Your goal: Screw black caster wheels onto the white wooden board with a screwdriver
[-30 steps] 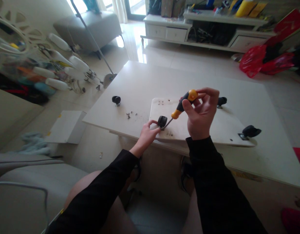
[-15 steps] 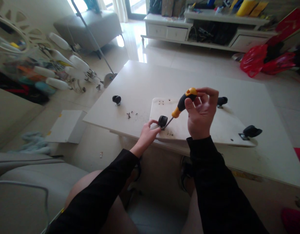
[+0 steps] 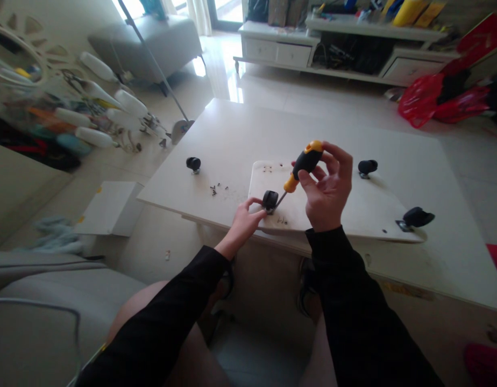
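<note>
My right hand (image 3: 328, 185) grips a yellow-and-black screwdriver (image 3: 307, 161) by its handle, tilted so that its tip meets the base of a black caster wheel (image 3: 270, 199). With fingers curled around that base, my left hand (image 3: 248, 215) holds the caster against a white board (image 3: 333, 215). The screw under the tip is too small to make out. Two more casters stand on the board's right part, one near the back edge (image 3: 367, 167) and one at the front right corner (image 3: 417, 217). A few loose screws lie on the board by the held caster.
The board rests on a white table (image 3: 232, 129). Another caster (image 3: 193, 164) stands on the table at the left, near several small screws (image 3: 213, 190). A white box (image 3: 110, 208) sits on the floor at left. Beyond are a TV cabinet (image 3: 276, 51) and red bags (image 3: 421, 99).
The screwdriver handle has turned in my right hand, and that hand has shifted slightly left. My left hand and the caster stay in place.
</note>
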`<action>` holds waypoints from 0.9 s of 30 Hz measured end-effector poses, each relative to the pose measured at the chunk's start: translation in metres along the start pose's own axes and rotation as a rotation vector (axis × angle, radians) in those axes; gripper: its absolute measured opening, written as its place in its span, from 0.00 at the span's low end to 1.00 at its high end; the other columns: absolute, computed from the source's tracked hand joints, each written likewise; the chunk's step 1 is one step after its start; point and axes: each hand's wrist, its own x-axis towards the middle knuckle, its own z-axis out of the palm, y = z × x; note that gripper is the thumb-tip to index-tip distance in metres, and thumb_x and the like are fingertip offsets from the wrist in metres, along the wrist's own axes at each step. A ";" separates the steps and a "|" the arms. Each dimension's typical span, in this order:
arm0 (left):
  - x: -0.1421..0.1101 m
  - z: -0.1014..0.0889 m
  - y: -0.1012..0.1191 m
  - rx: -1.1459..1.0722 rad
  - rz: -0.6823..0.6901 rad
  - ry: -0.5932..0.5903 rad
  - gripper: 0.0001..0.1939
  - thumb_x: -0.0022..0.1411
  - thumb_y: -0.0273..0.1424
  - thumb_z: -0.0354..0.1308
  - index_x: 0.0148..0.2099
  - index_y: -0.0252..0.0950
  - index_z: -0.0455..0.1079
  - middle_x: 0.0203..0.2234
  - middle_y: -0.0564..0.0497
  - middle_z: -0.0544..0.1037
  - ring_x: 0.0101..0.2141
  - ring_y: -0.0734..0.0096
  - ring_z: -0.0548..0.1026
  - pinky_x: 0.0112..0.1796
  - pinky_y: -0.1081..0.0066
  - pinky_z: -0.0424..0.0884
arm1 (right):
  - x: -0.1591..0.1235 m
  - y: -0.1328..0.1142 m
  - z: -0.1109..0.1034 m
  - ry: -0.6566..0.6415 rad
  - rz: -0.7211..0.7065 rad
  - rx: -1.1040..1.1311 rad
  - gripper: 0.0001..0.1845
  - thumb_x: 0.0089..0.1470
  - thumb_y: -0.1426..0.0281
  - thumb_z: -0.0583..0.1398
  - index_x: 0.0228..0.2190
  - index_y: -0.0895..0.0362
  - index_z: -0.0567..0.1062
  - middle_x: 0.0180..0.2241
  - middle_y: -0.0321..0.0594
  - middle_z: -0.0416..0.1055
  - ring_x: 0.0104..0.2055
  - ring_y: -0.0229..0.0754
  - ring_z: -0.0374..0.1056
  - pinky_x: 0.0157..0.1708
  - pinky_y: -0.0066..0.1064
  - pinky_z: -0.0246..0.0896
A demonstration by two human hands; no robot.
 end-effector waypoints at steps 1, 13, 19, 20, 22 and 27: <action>-0.001 -0.001 0.002 0.003 -0.004 -0.004 0.12 0.54 0.32 0.65 0.43 0.39 0.78 0.35 0.51 0.80 0.43 0.58 0.77 0.51 0.60 0.71 | 0.001 -0.001 0.000 0.012 -0.008 0.004 0.30 0.52 0.66 0.69 0.55 0.40 0.70 0.53 0.37 0.74 0.50 0.45 0.77 0.50 0.47 0.80; 0.023 -0.023 -0.007 -0.106 -0.182 0.059 0.16 0.57 0.34 0.56 0.48 0.40 0.72 0.34 0.49 0.78 0.33 0.61 0.77 0.37 0.63 0.71 | 0.013 0.011 -0.029 0.270 0.104 0.215 0.32 0.50 0.71 0.69 0.54 0.36 0.70 0.46 0.30 0.73 0.41 0.40 0.81 0.38 0.39 0.84; 0.075 -0.102 -0.029 0.417 -0.100 0.350 0.07 0.56 0.33 0.64 0.37 0.35 0.76 0.36 0.41 0.83 0.37 0.59 0.79 0.41 0.64 0.71 | 0.014 0.010 -0.042 0.339 0.148 0.248 0.33 0.45 0.75 0.70 0.51 0.38 0.73 0.44 0.29 0.74 0.40 0.39 0.81 0.36 0.36 0.83; 0.080 -0.112 -0.033 0.480 -0.096 0.365 0.08 0.57 0.33 0.65 0.37 0.35 0.78 0.37 0.40 0.84 0.38 0.58 0.80 0.42 0.64 0.71 | 0.014 0.010 -0.043 0.344 0.153 0.253 0.33 0.44 0.75 0.70 0.51 0.39 0.73 0.44 0.29 0.75 0.40 0.39 0.81 0.36 0.37 0.83; 0.086 -0.124 -0.040 0.563 -0.100 0.354 0.09 0.58 0.33 0.66 0.40 0.33 0.80 0.40 0.39 0.85 0.40 0.58 0.81 0.43 0.65 0.71 | 0.015 0.010 -0.045 0.356 0.166 0.262 0.34 0.42 0.76 0.70 0.50 0.40 0.73 0.44 0.29 0.75 0.40 0.40 0.81 0.36 0.37 0.83; 0.089 -0.126 -0.053 0.727 -0.129 0.303 0.11 0.62 0.32 0.65 0.45 0.33 0.82 0.43 0.40 0.86 0.42 0.60 0.82 0.44 0.68 0.72 | 0.017 0.005 -0.048 0.382 0.205 0.263 0.34 0.42 0.76 0.70 0.51 0.41 0.72 0.44 0.29 0.74 0.40 0.39 0.81 0.39 0.38 0.83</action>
